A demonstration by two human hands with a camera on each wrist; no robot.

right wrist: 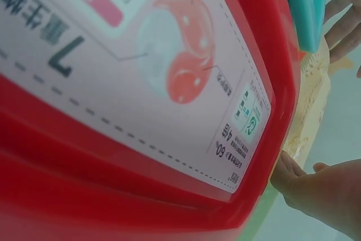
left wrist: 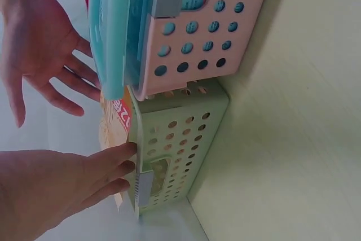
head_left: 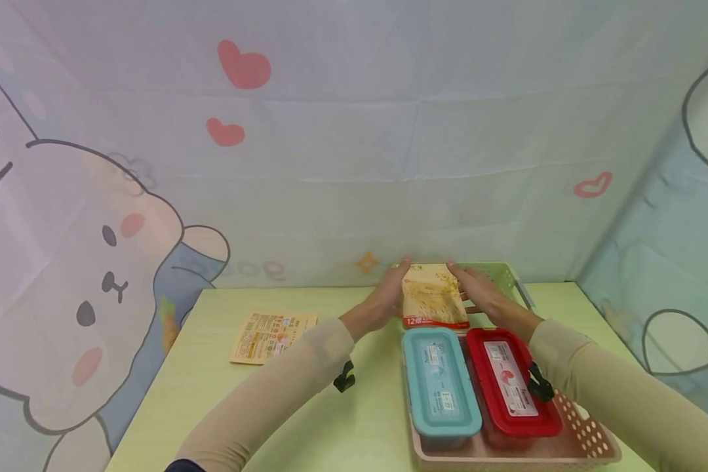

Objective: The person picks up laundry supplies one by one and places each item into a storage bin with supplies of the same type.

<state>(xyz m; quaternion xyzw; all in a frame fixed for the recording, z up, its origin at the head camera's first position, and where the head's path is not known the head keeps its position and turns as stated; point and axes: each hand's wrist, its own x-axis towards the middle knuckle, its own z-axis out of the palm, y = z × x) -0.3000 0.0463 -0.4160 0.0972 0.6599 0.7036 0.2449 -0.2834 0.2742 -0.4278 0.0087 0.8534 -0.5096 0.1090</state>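
A yellow packet (head_left: pixel 433 295) with a red lower band sits in the green basket (left wrist: pixel 175 150), propped above its rim. My left hand (head_left: pixel 385 295) is at the packet's left edge, its fingers (left wrist: pixel 115 167) extended by the basket rim. On the opposite edge is my right hand (head_left: pixel 484 292), thumb near the top corner and fingers spread apart. In the right wrist view the right fingertips (right wrist: pixel 286 170) touch the packet's side. Packet parts below the rim are hidden.
In front of the green basket stands a pink perforated basket (head_left: pixel 590 426). It holds a teal-lidded box (head_left: pixel 442 383) and a red-lidded box (head_left: pixel 513 383). A flat printed packet (head_left: pixel 271 337) lies on the table (head_left: pixel 330 432) at left. A patterned curtain (head_left: pixel 342 164) hangs behind.
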